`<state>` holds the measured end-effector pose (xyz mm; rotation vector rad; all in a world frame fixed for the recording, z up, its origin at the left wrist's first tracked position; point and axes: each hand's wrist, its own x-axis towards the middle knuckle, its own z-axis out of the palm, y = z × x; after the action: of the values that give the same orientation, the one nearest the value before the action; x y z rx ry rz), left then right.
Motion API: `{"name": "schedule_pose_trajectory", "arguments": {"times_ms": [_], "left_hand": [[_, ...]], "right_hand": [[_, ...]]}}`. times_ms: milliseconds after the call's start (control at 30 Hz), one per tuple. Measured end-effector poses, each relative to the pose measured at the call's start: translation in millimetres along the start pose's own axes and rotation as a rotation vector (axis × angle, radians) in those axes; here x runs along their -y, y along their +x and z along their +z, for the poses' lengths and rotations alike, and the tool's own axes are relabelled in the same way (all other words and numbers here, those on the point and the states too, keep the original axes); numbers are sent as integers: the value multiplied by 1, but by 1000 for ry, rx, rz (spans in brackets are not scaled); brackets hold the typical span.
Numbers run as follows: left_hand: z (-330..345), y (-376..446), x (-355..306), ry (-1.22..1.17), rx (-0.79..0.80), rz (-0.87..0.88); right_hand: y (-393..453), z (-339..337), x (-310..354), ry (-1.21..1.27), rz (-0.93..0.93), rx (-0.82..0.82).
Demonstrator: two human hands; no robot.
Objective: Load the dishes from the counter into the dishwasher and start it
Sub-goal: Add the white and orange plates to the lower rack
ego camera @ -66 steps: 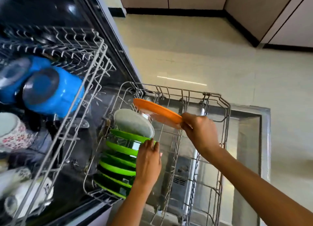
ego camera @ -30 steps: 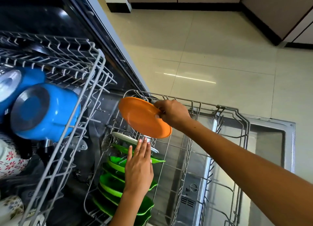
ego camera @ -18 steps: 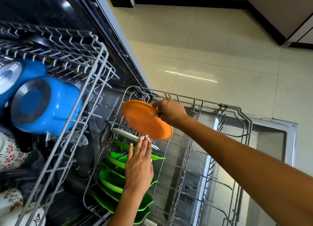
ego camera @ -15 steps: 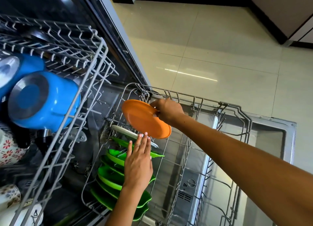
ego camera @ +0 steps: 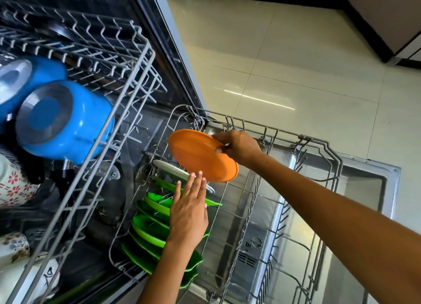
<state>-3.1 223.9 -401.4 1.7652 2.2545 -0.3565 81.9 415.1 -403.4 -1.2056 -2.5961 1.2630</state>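
Note:
My right hand (ego camera: 239,145) grips the rim of an orange plate (ego camera: 200,155), holding it tilted above the far end of the pulled-out lower rack (ego camera: 319,142). Just under it a white plate (ego camera: 170,170) stands in the rack, followed by a row of several green plates (ego camera: 150,231). My left hand (ego camera: 189,212) lies flat with its fingers together over the green plates, fingertips touching the white plate's edge and just below the orange plate.
The upper rack (ego camera: 127,94) is pulled out at left, holding two blue cups (ego camera: 66,121), bottoms up, and a flowered mug (ego camera: 13,185). The open dishwasher door (ego camera: 369,190) lies under the lower rack. Beige tiled floor (ego camera: 284,64) and cabinets lie beyond.
My right hand has brought the orange plate from over the rack's middle to its far left end and lowered it toward the white plate. My left hand stayed over the green plates.

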Motion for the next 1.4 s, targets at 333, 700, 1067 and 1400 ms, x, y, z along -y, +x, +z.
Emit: {"name": "schedule_pose_trajectory", "arguments": {"times_ms": [333, 700, 1067, 1400], "left_hand": [[-3, -3, 1, -6, -7, 18], [-1, -2, -1, -29, -5, 17], [-5, 0, 0, 26, 39, 35], [-5, 10, 4, -18, 12, 108]], "right_hand": [[10, 4, -4, 14, -23, 24], [19, 7, 1, -87, -23, 42], [11, 32, 27, -119, -45, 113], [-51, 17, 1, -29, 139, -7]]}}
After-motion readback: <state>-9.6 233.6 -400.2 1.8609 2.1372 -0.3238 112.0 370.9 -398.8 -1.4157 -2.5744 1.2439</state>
